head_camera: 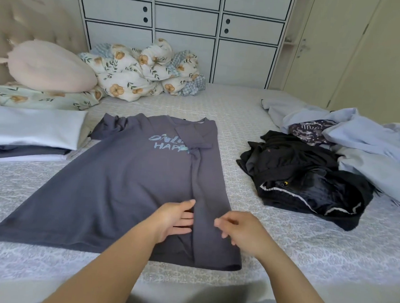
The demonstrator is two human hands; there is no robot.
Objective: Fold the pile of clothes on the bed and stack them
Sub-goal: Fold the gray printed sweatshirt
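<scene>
Head view: grey T-shirt lies flat on the bed, beneath both hands. Left hand fingers straight, tucked under its folded flap; right hand relaxed, holding nothing.

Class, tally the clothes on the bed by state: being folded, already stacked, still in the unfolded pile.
Being folded: 1, grey T-shirt
Stacked: at least 3 layers show, stack
Unfolded pile: garments overlap, cannot count
Total: at least 4, plus the pile
</scene>
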